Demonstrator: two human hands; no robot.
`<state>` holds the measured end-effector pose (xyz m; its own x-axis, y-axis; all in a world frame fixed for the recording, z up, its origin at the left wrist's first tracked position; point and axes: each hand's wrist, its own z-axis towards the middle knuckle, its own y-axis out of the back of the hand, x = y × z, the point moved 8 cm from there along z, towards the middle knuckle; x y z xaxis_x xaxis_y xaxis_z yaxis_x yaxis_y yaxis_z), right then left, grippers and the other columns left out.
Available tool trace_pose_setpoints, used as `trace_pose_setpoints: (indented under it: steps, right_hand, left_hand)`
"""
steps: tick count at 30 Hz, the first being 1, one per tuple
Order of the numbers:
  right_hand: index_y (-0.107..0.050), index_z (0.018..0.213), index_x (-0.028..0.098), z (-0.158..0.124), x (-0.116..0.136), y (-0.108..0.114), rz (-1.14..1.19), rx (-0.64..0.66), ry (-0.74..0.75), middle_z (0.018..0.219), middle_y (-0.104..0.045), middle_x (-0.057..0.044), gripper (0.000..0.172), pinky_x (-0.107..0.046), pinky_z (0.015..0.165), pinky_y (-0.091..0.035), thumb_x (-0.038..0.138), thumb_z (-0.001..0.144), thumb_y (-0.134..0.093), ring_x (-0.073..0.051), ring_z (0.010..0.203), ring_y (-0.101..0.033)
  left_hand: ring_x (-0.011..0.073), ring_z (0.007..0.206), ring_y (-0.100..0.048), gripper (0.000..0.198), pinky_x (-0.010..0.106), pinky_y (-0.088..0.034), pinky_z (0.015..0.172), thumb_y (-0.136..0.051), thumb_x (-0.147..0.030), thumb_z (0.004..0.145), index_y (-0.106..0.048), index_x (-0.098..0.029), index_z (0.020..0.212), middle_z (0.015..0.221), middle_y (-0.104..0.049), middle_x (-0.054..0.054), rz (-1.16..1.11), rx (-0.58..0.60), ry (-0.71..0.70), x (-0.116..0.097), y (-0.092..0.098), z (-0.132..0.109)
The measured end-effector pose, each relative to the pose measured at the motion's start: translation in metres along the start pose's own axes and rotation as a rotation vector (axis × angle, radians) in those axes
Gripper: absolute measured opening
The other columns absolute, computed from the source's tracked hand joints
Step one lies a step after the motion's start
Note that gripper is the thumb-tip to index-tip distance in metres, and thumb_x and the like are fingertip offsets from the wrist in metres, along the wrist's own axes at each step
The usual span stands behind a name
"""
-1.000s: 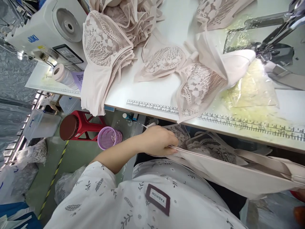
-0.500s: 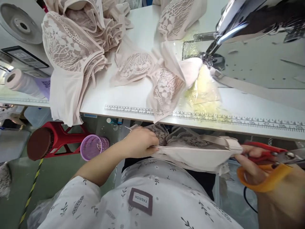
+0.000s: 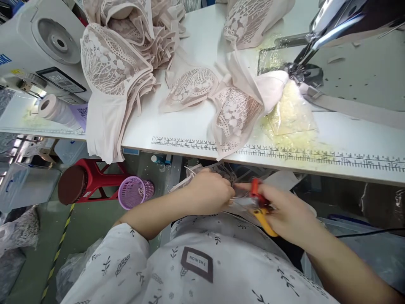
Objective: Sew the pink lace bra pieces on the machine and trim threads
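Observation:
My left hand (image 3: 211, 191) is closed on the edge of a beige lace bra (image 3: 281, 180) held low in front of my body, just below the table edge. Scissors (image 3: 264, 220) with red and orange handles sit in my right hand (image 3: 284, 211), smeared by motion. Their blades point left, close to my left fingers; whether they touch the bra, I cannot tell. Part of the bra is hidden behind both hands. On the table above lies another lace bra piece (image 3: 234, 114), running up to the sewing machine's (image 3: 335, 25) presser foot.
A stack of lace bra pieces (image 3: 110, 63) hangs over the table edge at left, near a second white machine (image 3: 25, 38) and a thread cone (image 3: 57, 110). A printed ruler (image 3: 183, 143) runs along the table front. Below stand a red stool (image 3: 91, 181) and a purple basket (image 3: 131, 192).
My right hand has moved left with the scissors, from the bra's far right end to beside my left hand. The stretched bra edge has slackened. The whole view has shifted slightly.

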<state>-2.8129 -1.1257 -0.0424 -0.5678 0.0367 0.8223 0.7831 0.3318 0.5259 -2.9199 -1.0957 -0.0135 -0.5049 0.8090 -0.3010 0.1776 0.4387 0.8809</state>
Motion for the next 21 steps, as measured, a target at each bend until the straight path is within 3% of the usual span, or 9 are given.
trace_pose_setpoints:
  steps: [2, 4, 9, 14, 18, 21]
  right_hand:
    - [-0.04, 0.064, 0.024, 0.013, 0.012, -0.013, -0.026, 0.073, 0.025, 0.061, -0.06, -0.001, 0.017, -0.024, 0.045, -0.041, 0.035, 0.073, -0.05, -0.014, 0.052, -0.052]
    - [-0.039, 0.063, 0.023, 0.02, 0.013, -0.018, -0.042, 0.099, 0.024, 0.052, -0.051, 0.003, 0.021, -0.022, 0.043, -0.037, 0.037, 0.074, -0.05, -0.012, 0.047, -0.044]
    - [-0.046, 0.067, 0.022, 0.019, 0.002, -0.016, -0.011, 0.083, -0.007, 0.057, -0.053, 0.002, 0.024, -0.021, 0.046, -0.039, 0.043, 0.076, -0.053, -0.012, 0.052, -0.044]
    - [-0.044, 0.067, 0.022, 0.016, -0.002, -0.015, 0.031, 0.085, -0.033, 0.061, -0.054, 0.001, 0.028, -0.022, 0.047, -0.04, 0.047, 0.077, -0.053, -0.013, 0.054, -0.045]
    - [-0.037, 0.061, 0.023, 0.015, -0.002, -0.012, 0.04, 0.067, -0.033, 0.054, -0.046, 0.003, 0.031, -0.022, 0.044, -0.037, 0.044, 0.074, -0.055, -0.011, 0.05, -0.04]
    - [-0.036, 0.061, 0.023, 0.013, -0.009, -0.012, 0.007, 0.064, -0.05, 0.052, -0.045, 0.003, 0.032, -0.022, 0.044, -0.039, 0.044, 0.074, -0.057, -0.012, 0.049, -0.041]
  left_hand:
    - [0.0204, 0.075, -0.065, 0.023, 0.033, -0.038, 0.067, -0.055, -0.032, 0.089, -0.066, -0.018, 0.074, 0.075, -0.069, 0.004, -0.01, -0.032, 0.023, 0.002, 0.0, 0.0]
    - [0.0196, 0.073, -0.065, 0.026, 0.032, -0.037, 0.067, -0.055, -0.037, 0.09, -0.065, -0.018, 0.075, 0.073, -0.068, 0.003, -0.017, -0.037, 0.037, 0.005, -0.001, -0.001]
    - [0.0204, 0.08, -0.063, 0.019, 0.037, -0.038, 0.081, -0.056, -0.03, 0.091, -0.067, -0.018, 0.081, 0.078, -0.068, 0.003, 0.018, 0.015, -0.006, 0.013, -0.005, -0.011]
    - [0.0215, 0.091, -0.059, 0.02, 0.044, -0.031, 0.095, -0.049, -0.025, 0.095, -0.067, -0.018, 0.1, 0.091, -0.068, 0.005, 0.063, 0.025, 0.018, 0.03, 0.004, -0.032]
    - [0.0207, 0.088, -0.06, 0.022, 0.04, -0.036, 0.09, -0.049, -0.023, 0.094, -0.067, -0.017, 0.105, 0.09, -0.068, 0.006, 0.075, 0.018, 0.064, 0.044, 0.012, -0.047]
    - [0.0195, 0.086, -0.062, 0.021, 0.033, -0.041, 0.083, -0.051, -0.019, 0.092, -0.068, -0.016, 0.104, 0.087, -0.068, 0.006, -0.007, -0.054, 0.083, 0.054, 0.019, -0.056]
